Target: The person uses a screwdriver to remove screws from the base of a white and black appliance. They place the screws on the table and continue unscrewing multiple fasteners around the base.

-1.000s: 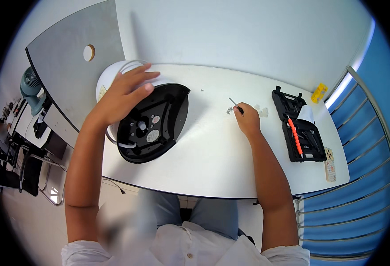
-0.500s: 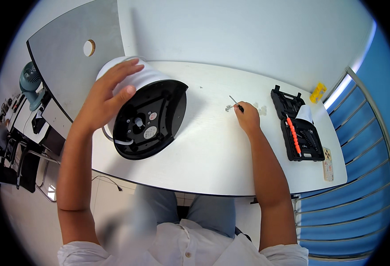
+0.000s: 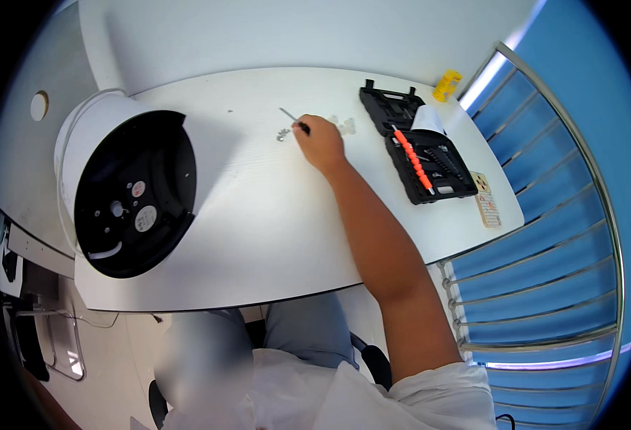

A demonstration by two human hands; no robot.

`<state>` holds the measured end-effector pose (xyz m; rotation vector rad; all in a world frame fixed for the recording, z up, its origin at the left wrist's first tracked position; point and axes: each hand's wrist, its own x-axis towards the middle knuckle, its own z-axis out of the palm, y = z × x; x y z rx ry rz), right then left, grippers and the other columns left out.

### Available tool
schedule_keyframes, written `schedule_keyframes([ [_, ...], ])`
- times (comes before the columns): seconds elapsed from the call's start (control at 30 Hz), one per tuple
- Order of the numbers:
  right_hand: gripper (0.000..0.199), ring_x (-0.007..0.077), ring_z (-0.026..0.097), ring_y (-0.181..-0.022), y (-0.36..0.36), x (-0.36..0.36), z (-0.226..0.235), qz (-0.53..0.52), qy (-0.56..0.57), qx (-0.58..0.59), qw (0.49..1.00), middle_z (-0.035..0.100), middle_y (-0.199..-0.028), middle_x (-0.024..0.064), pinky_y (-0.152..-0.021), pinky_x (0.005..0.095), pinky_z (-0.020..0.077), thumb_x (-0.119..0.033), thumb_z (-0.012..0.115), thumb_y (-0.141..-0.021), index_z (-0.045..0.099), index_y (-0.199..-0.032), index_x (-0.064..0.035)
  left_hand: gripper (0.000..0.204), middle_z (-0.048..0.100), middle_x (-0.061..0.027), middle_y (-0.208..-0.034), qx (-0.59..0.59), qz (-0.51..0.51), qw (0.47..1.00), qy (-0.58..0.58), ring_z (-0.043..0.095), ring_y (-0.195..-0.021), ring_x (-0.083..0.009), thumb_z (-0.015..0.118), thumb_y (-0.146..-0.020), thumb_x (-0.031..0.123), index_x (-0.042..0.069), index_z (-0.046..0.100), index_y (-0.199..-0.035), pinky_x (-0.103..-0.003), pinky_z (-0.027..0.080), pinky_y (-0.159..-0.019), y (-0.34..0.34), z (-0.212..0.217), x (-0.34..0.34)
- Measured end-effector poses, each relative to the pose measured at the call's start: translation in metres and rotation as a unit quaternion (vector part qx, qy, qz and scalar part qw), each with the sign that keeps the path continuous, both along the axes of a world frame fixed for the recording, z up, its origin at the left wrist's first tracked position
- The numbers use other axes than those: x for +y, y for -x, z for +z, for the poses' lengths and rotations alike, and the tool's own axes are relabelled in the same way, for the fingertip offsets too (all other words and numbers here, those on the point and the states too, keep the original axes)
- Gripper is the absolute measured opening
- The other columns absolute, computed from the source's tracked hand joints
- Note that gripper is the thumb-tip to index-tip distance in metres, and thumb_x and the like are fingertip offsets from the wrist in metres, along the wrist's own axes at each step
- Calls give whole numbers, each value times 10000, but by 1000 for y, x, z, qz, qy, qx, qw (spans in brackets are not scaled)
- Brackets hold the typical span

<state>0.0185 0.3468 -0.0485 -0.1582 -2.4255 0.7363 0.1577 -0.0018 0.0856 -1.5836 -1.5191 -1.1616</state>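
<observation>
My right hand [image 3: 319,142] is closed around a screwdriver [image 3: 291,116], its thin metal shaft pointing to the far left. Just left of the hand lies a small heap of screws [image 3: 282,135] on the white table. On the table's left side, a white rounded appliance [image 3: 104,118] lies tipped over. Its black underside [image 3: 161,143] faces me, with round labels and a knob-like centre piece, and no hand touches it. Only a strip of my left arm [image 3: 46,401] shows at the lower left; the left hand is out of the picture.
An open black tool case [image 3: 401,168] with an orange flexible shaft [image 3: 414,161] stands at the right. Beyond it is a yellow object [image 3: 447,85]; nearer, a pale remote-like item [image 3: 486,201]. Small clear bits [image 3: 345,126] lie past my hand. A metal railing [image 3: 602,201] borders the right.
My left hand has come off the appliance and left the picture. The whole view has swung to the right. My right hand still holds the screwdriver beside the screws.
</observation>
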Motion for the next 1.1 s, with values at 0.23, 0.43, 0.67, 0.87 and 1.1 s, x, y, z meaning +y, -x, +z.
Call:
schedule_keyframes([
  [0.23, 150, 329, 605, -801, -8, 5, 13, -33, 25, -23, 999, 624, -836, 119, -701, 419, 474, -213, 603, -858, 634, -861, -66, 627, 348, -67, -1459, 5, 1, 1000, 2, 293, -1375, -247, 392, -929, 565, 134, 415, -1384, -438, 235, -1135, -1, -6, 4],
  [0.43, 153, 331, 604, -798, 0, -5, 10, 0, 37, -7, 999, 623, -832, 126, -698, 421, 471, -212, 605, -858, 635, -866, -62, 600, 313, -38, -1476, 13, 20, 1000, 11, 266, -1384, -240, 393, -932, 563, 173, 408, -1388, -442, 233, -1134, -11, -4, -10],
  [0.67, 181, 329, 597, -760, -3, 2, 12, 17, 63, -10, 998, 631, -793, 140, -673, 397, 459, -217, 577, -882, 631, -881, -44, 571, 272, -5, -1495, 11, 8, 1000, -6, 235, -1396, -233, 395, -936, 561, 220, 400, -1393, -445, 232, -1134, -17, -7, -18],
  [0.87, 195, 301, 594, -727, -8, -11, 10, 24, 61, -39, 997, 630, -782, 133, -664, 370, 459, -227, 577, -889, 631, -884, -41, 548, 237, 23, -1512, 25, 2, 1000, -17, 209, -1405, -226, 396, -939, 559, 259, 394, -1398, -449, 231, -1133, -29, -2, -25],
  [1.1, 180, 246, 608, -720, -5, 5, 5, 29, 23, 7, 999, 634, -781, 123, -663, 338, 463, -201, 603, -874, 645, -931, -36, 525, 196, 56, -1532, 65, -58, 995, -57, 178, -1416, -218, 398, -943, 557, 306, 386, -1403, -452, 229, -1132, -27, 14, -20],
])
